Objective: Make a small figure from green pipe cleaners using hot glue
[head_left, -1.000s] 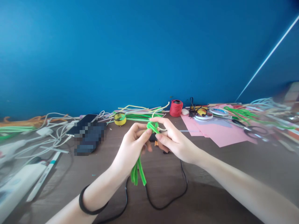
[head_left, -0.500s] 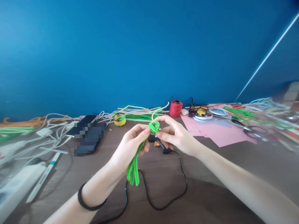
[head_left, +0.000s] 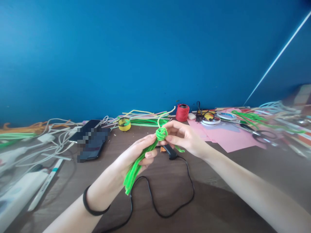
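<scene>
A bundle of bright green pipe cleaners [head_left: 132, 171] is held in front of me, its upper end bent into a woven round knot [head_left: 161, 133]. My left hand [head_left: 138, 152] is closed around the bundle just below the knot, and the loose ends fan out down to the left. With thumb and fingertips, my right hand [head_left: 183, 137] pinches the right side of the knot. One green end [head_left: 179, 149] sticks out beneath the right hand. Behind them, on the table, lies a black corded tool [head_left: 171, 152], partly covered by my right hand.
Further back lie more pipe cleaners [head_left: 145, 121], a yellow tape roll [head_left: 124, 124] and a red spool [head_left: 182, 112]. At right are pink paper [head_left: 230, 139] and scissors [head_left: 262, 134]. Phones [head_left: 93, 149] and white cables [head_left: 58, 136] lie left. A black cord [head_left: 155, 207] loops across the front.
The knot has turned and now shows its woven face. The bundle's loose ends have swung left, and a green end now shows under my right hand.
</scene>
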Demonstrator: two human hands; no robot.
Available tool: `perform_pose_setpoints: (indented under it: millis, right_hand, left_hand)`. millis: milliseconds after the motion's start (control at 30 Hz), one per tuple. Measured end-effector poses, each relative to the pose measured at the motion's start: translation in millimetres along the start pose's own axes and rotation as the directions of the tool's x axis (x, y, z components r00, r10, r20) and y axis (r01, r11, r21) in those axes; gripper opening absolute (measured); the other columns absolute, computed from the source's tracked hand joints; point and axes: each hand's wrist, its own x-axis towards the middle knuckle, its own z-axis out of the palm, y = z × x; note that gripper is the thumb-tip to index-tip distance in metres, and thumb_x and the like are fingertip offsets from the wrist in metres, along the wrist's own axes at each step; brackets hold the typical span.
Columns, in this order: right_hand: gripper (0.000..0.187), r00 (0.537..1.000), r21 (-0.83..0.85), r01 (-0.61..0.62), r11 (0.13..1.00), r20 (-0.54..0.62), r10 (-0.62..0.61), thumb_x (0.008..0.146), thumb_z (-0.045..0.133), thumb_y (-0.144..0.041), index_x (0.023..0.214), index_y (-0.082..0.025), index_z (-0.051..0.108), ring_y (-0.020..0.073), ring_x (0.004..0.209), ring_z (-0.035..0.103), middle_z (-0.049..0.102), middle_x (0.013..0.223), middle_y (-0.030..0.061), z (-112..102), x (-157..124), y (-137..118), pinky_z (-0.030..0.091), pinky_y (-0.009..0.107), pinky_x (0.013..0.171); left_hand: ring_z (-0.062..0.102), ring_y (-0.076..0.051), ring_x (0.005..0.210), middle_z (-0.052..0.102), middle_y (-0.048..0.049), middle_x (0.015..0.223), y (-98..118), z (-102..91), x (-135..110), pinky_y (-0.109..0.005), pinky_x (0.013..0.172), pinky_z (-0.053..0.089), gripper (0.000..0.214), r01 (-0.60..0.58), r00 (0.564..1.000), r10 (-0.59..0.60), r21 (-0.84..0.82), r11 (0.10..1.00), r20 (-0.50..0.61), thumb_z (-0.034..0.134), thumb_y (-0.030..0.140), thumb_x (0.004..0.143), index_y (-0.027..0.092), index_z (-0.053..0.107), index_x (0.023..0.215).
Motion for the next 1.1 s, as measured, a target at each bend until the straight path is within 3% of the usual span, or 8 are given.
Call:
perform_pose_setpoints:
  millis: [100, 200, 267, 400, 633, 733, 867, 1100]
  right_hand:
    - [0.024, 0.999, -0.041, -0.017, 0.999, -0.048, 0.015, 0.076, 0.065, -0.032, 0.09, -0.016, 0.051, 0.0101, 0.062, 0.057, 0.06, 0.074, 0.001, 1.5, 1.9, 0.1, 0.043, 0.021, 0.049]
    - [0.026, 0.996, -0.11, -0.026, 0.994, -0.086, 0.017, 0.076, 0.065, -0.035, 0.088, -0.016, 0.051, 0.0078, 0.054, 0.052, 0.057, 0.069, -0.0013, 1.3, 3.3, 1.6, 0.042, 0.021, 0.047]
    - [0.026, 0.995, -0.142, -0.034, 0.989, -0.101, 0.019, 0.076, 0.064, -0.036, 0.087, -0.017, 0.051, 0.0078, 0.052, 0.052, 0.057, 0.066, -0.002, 0.6, 3.4, 3.0, 0.042, 0.021, 0.048]
    - [0.024, 0.994, -0.176, -0.041, 0.983, -0.104, 0.023, 0.076, 0.065, -0.034, 0.085, -0.017, 0.05, 0.0082, 0.052, 0.053, 0.057, 0.065, -0.0024, 2.2, 2.8, 4.3, 0.043, 0.022, 0.05]
    - [0.023, 0.982, -0.171, -0.121, 0.978, -0.166, 0.093, 0.076, 0.063, -0.033, 0.084, -0.018, 0.048, 0.0081, 0.047, 0.052, 0.058, 0.06, -0.0035, 11.2, 1.6, 1.4, 0.043, 0.022, 0.048]
    - [0.022, 0.982, -0.136, -0.124, 0.983, -0.156, 0.102, 0.076, 0.063, -0.032, 0.085, -0.018, 0.049, 0.0081, 0.046, 0.051, 0.058, 0.059, -0.0037, 11.7, 1.3, 0.7, 0.042, 0.021, 0.046]
    - [0.021, 0.985, -0.077, -0.128, 0.989, -0.131, 0.117, 0.077, 0.062, -0.03, 0.087, -0.017, 0.05, 0.0074, 0.045, 0.05, 0.058, 0.057, -0.0037, 10.5, 2.0, 2.2, 0.042, 0.02, 0.044]
    - [0.022, 0.985, -0.032, -0.145, 0.989, -0.096, 0.141, 0.076, 0.063, -0.028, 0.089, -0.016, 0.05, 0.0071, 0.044, 0.05, 0.058, 0.056, -0.0038, 8.5, 3.3, 3.2, 0.04, 0.02, 0.043]
  left_hand:
    - [0.043, 0.0, 0.039, 0.059, -0.0008, 0.075, -4.4, -3.8, 3.0, -0.011, 0.03, 0.025, 0.014, -0.145, 0.989, 0.147, 0.168, 0.975, 0.003, 0.055, 0.029, 0.081, 0.015, 0.057, 0.085]
    - [0.055, -0.007, 0.055, 0.063, -0.0025, 0.073, -6.4, -6.3, 4.0, -0.017, 0.049, 0.043, 0.019, -0.262, 0.96, 0.279, 0.394, 0.881, 0.017, 0.056, 0.03, 0.08, 0.014, 0.058, 0.09]
    - [0.058, -0.01, 0.063, 0.064, -0.0025, 0.075, -6.2, -7.6, 4.1, -0.021, 0.062, 0.046, 0.021, -0.303, 0.944, 0.326, 0.516, 0.801, 0.048, 0.055, 0.025, 0.08, 0.014, 0.059, 0.097]
    - [0.061, -0.014, 0.074, 0.066, -0.0018, 0.081, -7.7, -10.7, 5.9, -0.026, 0.072, 0.046, 0.024, -0.363, 0.887, 0.453, 0.746, 0.559, 0.092, 0.048, 0.019, 0.082, 0.018, 0.057, 0.104]
    - [0.061, -0.018, 0.082, 0.065, -0.0078, 0.091, -17.5, -10.6, 8.8, -0.028, 0.071, 0.045, 0.022, -0.26, 0.798, 0.586, 0.958, 0.123, 0.141, 0.038, 0.015, 0.085, 0.016, 0.051, 0.103]
    - [0.061, -0.018, 0.082, 0.065, -0.0079, 0.095, -20.0, -11.3, 8.8, -0.028, 0.07, 0.046, 0.028, -0.283, 0.75, 0.637, 0.957, 0.065, 0.178, 0.042, 0.017, 0.085, 0.016, 0.044, 0.113]
    - [0.06, -0.013, 0.063, 0.064, -0.0002, 0.076, -21.3, -13.0, 7.8, -0.023, 0.061, 0.044, 0.039, -0.266, 0.7, 0.692, 0.964, 0.023, 0.177, 0.045, 0.015, 0.084, 0.017, 0.035, 0.122]
    - [0.062, -0.011, 0.062, 0.066, 0.0024, 0.076, -20.9, -13.8, 6.4, -0.02, 0.058, 0.042, 0.025, -0.259, 0.662, 0.721, 0.965, -0.037, 0.205, 0.048, 0.017, 0.083, 0.022, 0.042, 0.106]
